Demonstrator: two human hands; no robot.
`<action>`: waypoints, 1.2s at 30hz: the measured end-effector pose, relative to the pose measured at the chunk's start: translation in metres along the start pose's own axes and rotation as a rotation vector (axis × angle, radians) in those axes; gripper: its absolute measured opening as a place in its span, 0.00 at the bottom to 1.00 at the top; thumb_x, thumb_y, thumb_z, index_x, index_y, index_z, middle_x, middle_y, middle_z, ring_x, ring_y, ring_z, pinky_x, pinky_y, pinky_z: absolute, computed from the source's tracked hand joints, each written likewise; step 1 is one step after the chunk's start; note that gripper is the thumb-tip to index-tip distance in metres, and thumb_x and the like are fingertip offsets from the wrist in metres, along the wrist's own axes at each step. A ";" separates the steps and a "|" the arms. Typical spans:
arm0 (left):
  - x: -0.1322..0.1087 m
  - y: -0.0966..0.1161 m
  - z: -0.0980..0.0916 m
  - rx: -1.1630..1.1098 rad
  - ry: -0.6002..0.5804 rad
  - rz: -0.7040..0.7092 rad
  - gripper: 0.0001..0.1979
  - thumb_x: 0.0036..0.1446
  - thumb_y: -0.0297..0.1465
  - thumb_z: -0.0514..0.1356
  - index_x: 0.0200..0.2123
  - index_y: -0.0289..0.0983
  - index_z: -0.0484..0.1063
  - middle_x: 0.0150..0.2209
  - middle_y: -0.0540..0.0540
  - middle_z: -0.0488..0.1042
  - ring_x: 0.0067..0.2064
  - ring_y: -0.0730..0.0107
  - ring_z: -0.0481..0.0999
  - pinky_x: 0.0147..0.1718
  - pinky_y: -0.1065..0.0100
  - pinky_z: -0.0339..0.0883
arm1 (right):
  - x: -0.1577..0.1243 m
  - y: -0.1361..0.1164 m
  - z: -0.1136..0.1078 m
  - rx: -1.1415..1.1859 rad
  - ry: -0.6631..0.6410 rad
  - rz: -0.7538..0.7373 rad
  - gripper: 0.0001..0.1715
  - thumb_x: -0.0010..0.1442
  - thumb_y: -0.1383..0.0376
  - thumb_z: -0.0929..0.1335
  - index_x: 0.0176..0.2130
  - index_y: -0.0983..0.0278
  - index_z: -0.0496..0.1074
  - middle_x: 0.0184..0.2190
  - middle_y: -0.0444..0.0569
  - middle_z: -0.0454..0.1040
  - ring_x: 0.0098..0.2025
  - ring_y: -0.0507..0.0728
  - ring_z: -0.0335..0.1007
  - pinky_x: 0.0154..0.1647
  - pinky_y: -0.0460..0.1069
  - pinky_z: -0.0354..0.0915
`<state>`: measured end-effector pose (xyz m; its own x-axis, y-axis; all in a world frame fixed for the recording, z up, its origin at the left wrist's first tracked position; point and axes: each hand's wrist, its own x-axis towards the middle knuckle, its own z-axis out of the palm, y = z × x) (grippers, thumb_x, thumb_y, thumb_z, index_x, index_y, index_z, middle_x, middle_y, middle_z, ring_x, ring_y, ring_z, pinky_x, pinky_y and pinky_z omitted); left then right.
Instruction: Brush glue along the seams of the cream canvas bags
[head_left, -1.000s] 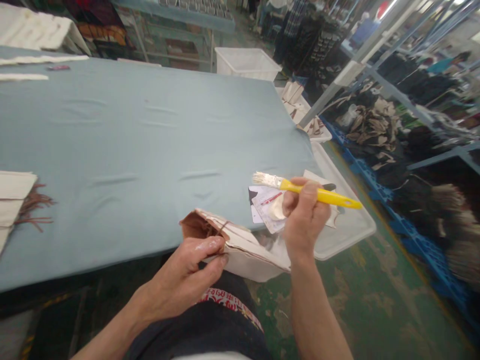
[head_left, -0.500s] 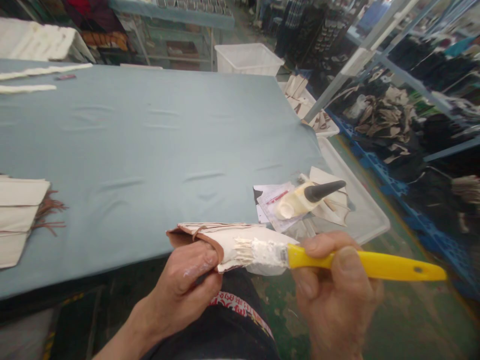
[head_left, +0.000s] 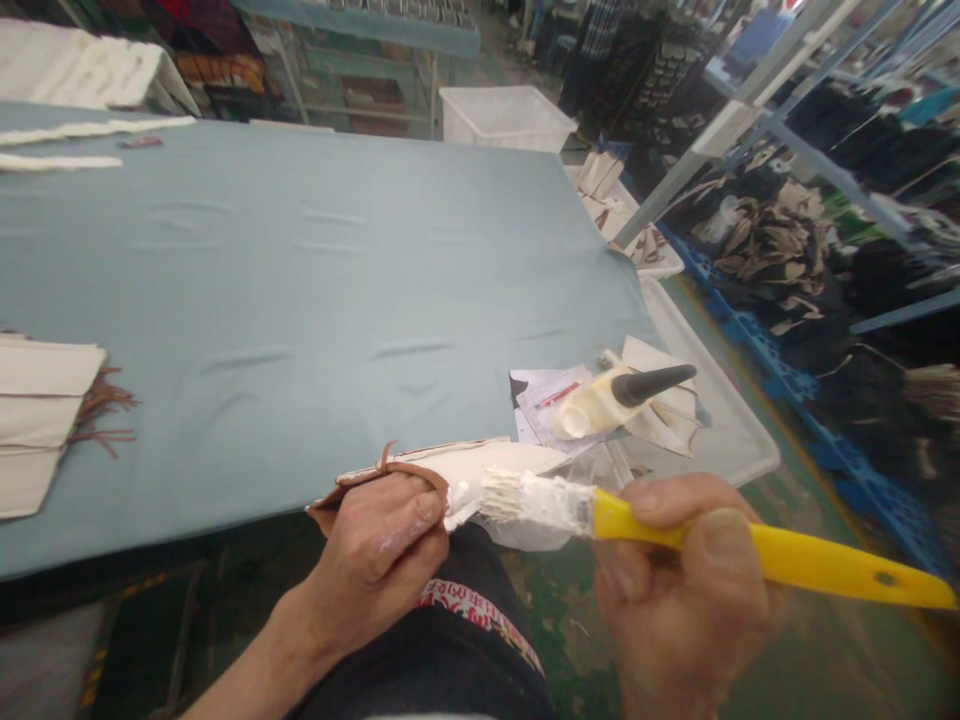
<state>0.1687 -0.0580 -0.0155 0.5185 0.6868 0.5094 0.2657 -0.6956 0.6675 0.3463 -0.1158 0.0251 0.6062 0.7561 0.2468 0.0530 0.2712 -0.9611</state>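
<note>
My left hand [head_left: 390,550] is closed on a piece of cream fabric with brown leather trim [head_left: 442,470], at the near edge of the table. A brown strap bends over the fingers, and white paste sits on the fabric beside them. My right hand [head_left: 690,570] grips a paintbrush [head_left: 817,565] by its yellow handle. White paste coats its bristles, which lie over the fabric just right of my left hand; whether they touch it I cannot tell. White residue marks my left hand.
A cream bottle with a black nozzle [head_left: 600,400] lies on papers at the table's right corner. Stacked cream pieces with brown fringe [head_left: 45,400] rest on the blue-grey table [head_left: 337,280] at left. A white bin [head_left: 506,120] stands beyond; metal shelving [head_left: 720,130] rises at right.
The brush has moved slightly right, away from my left hand, its handle end dipping. A dab of white paste now shows on the fabric. My left hand and the piece have shifted slightly left.
</note>
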 end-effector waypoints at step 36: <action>-0.005 -0.015 0.010 0.083 -0.013 0.065 0.14 0.65 0.15 0.53 0.34 0.39 0.67 0.28 0.47 0.75 0.30 0.65 0.70 0.32 0.65 0.65 | 0.000 0.010 0.000 0.014 -0.155 0.376 0.26 0.72 0.46 0.68 0.31 0.62 0.72 0.15 0.32 0.50 0.14 0.45 0.44 0.14 0.40 0.44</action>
<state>0.1700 -0.0529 -0.0337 0.5473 0.6370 0.5429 0.2973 -0.7543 0.5854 0.3469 -0.1130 0.0152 0.4542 0.8847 -0.1046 -0.1610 -0.0340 -0.9864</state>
